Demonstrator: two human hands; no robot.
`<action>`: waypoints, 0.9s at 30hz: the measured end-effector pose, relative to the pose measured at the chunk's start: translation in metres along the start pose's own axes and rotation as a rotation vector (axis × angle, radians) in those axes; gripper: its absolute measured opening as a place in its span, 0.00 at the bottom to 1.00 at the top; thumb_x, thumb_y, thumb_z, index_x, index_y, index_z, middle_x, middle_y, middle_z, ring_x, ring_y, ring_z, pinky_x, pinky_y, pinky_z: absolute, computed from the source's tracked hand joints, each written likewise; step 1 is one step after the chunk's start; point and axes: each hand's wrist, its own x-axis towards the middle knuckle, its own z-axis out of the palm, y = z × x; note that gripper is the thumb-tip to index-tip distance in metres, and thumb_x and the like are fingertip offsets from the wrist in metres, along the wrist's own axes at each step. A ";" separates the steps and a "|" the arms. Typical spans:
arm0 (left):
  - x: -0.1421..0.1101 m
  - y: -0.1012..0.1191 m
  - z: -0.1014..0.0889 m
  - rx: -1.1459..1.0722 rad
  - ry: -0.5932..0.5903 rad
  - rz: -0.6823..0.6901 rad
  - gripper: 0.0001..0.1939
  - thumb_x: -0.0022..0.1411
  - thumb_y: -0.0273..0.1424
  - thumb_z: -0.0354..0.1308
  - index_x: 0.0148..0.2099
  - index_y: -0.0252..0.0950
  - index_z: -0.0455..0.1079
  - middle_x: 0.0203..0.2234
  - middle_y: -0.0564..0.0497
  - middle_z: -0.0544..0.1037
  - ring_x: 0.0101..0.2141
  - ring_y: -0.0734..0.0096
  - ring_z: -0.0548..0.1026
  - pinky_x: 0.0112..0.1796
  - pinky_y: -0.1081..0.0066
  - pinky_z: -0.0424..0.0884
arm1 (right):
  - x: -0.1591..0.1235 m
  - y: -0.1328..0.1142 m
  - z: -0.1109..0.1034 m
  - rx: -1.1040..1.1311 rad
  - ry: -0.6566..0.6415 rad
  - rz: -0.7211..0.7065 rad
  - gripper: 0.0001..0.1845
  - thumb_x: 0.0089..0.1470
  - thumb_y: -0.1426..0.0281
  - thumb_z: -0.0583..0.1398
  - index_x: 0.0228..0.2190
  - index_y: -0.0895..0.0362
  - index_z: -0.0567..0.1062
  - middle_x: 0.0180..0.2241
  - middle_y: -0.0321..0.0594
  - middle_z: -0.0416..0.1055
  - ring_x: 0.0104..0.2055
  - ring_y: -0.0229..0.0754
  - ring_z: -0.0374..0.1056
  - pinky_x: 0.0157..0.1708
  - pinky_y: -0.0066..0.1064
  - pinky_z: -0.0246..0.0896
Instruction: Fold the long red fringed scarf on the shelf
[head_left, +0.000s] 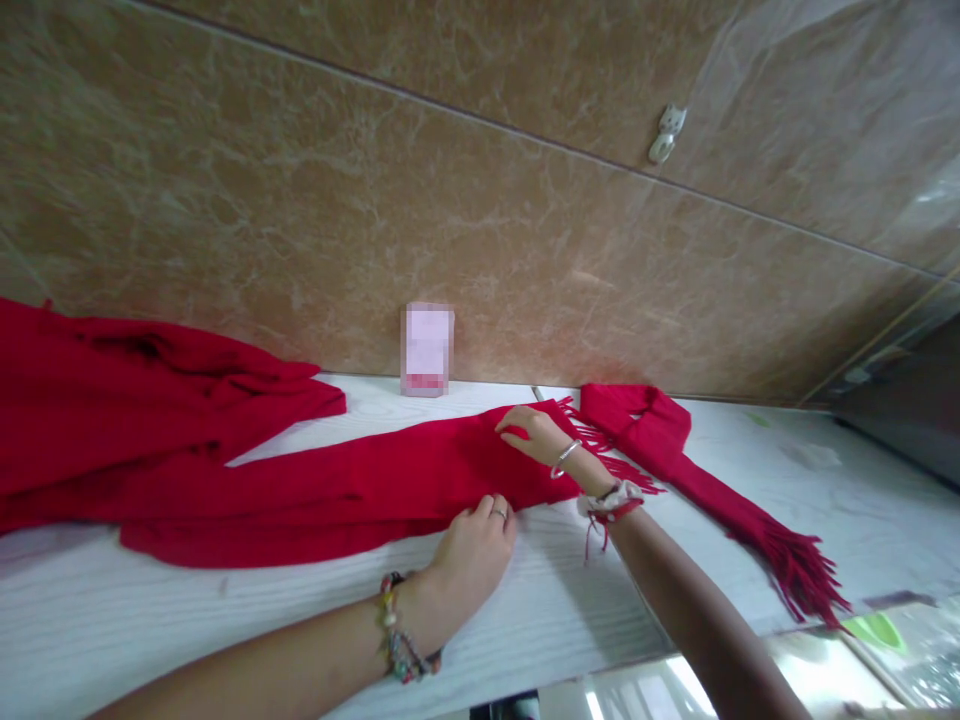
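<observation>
1. a long red scarf (420, 470) is laid along the white table (555, 580).
2. its near edge is touched by the curled left hand (478, 545); whether it is pinched cannot be told.
3. the right hand (534, 437), thumb and fingers parted, is placed over it.
4. another scarf (720, 503) is seen beyond.

left grip (474, 548) at edge of red scarf (420, 465), right grip (534, 435) over it

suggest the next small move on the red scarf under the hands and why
I'd probably slide the left hand leftward along the scarf's near edge to straighten it, since farther left that edge bulges outward, while the right hand is over a flatter part.
</observation>
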 end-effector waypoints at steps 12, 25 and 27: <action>0.000 0.002 0.001 0.025 0.009 0.015 0.17 0.54 0.18 0.53 0.48 0.25 0.67 0.38 0.36 0.73 0.35 0.63 0.72 0.26 0.72 0.72 | 0.072 0.006 0.014 -0.096 -0.172 0.051 0.06 0.47 0.75 0.61 0.32 0.59 0.75 0.32 0.40 0.73 0.34 0.38 0.67 0.34 0.27 0.58; 0.002 0.003 -0.006 -0.010 -0.051 -0.057 0.15 0.59 0.22 0.52 0.49 0.31 0.67 0.41 0.38 0.73 0.38 0.64 0.72 0.26 0.73 0.73 | 0.075 0.007 0.022 -0.131 -0.142 0.151 0.08 0.53 0.73 0.55 0.35 0.58 0.73 0.37 0.43 0.72 0.39 0.41 0.66 0.36 0.30 0.57; 0.001 0.002 -0.005 0.009 -0.045 -0.078 0.15 0.60 0.25 0.51 0.50 0.32 0.66 0.47 0.36 0.70 0.42 0.61 0.71 0.30 0.71 0.73 | 0.073 0.004 0.022 -0.131 -0.133 0.115 0.11 0.54 0.69 0.56 0.40 0.58 0.71 0.41 0.45 0.69 0.44 0.43 0.63 0.39 0.32 0.56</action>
